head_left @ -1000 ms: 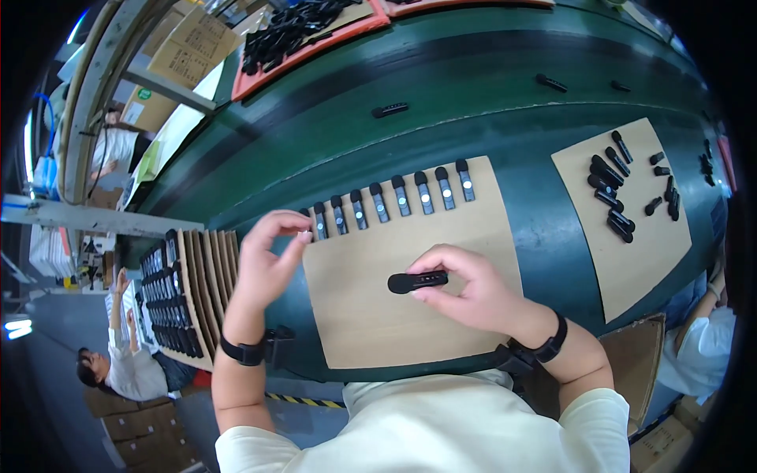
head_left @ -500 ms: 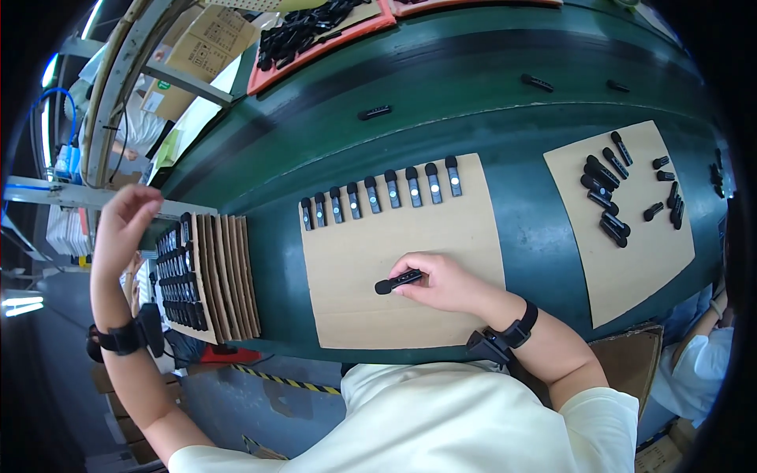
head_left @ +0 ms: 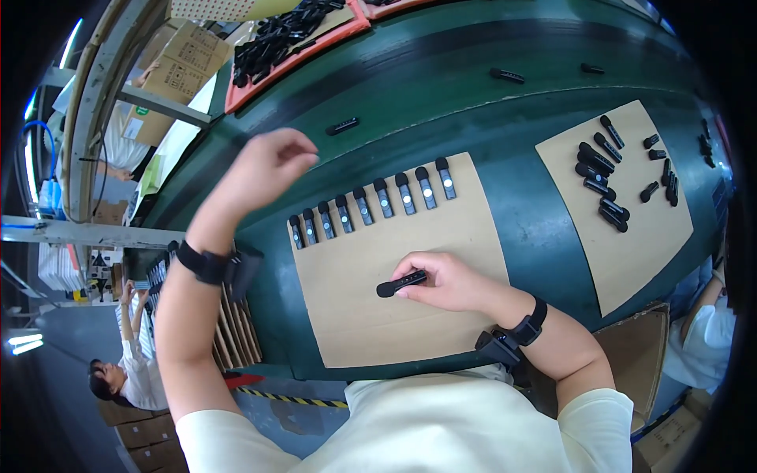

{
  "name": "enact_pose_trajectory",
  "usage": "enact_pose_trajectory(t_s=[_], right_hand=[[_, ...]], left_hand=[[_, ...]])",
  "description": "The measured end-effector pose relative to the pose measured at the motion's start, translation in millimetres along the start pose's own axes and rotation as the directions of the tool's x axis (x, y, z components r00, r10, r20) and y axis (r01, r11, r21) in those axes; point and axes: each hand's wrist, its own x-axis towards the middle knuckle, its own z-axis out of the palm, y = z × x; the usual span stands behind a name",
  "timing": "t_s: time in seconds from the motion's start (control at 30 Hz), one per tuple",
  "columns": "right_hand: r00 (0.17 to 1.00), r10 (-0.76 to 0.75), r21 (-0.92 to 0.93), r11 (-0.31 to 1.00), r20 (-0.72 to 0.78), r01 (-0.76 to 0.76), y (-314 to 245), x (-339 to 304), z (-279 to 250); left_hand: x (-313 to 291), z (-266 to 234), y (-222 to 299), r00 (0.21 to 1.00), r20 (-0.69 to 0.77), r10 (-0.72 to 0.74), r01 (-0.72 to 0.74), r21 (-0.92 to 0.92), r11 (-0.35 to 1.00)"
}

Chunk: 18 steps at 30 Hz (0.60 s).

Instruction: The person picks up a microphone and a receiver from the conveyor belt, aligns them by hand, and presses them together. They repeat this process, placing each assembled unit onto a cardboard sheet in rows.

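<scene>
My right hand [head_left: 441, 282] is closed on a small black clip-on wireless microphone [head_left: 400, 284] with a foam tip, held over the cardboard sheet [head_left: 394, 335]. Along that sheet's far edge stands a neat row of several like microphones [head_left: 362, 206], foam ends pointing away from me. My left hand [head_left: 272, 164] is raised beyond the row's left end, over the green conveyor. Its fingers are bent, with a gap between thumb and fingertips, and nothing shows in it. Closest to it on the conveyor lies a loose microphone [head_left: 343, 126].
A second cardboard sheet [head_left: 631, 260] at right bears scattered microphones. More lie on the green belt [head_left: 426, 102]. A red tray [head_left: 236, 96] heaped with black parts is at the far left. Stacked cardboard sheets [head_left: 236, 331] stand behind my left forearm. Co-workers appear at both sides.
My left hand has moved right and away from me, from above the stacked sheets to over the conveyor. My right hand keeps its microphone nearly in place. The view has shifted slightly.
</scene>
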Motion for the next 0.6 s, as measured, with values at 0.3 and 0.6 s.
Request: enact_pose_trajectory(t_s=[0.3, 0.6], right_hand=[[0.909, -0.384, -0.347, 0.884, -0.16, 0.313, -41.3, -10.5, 8.8], [0.848, -0.517, -0.547, 0.747, -0.121, 0.377, -61.8, -19.8, 35.4]], left_hand=[[-100.2, 89.9, 38.1, 0.966, -0.114, 0.231, -0.257, -0.475, 0.841], [-151.4, 131.3, 34.5, 0.985, -0.174, 0.009, -0.143, -0.775, 0.616]])
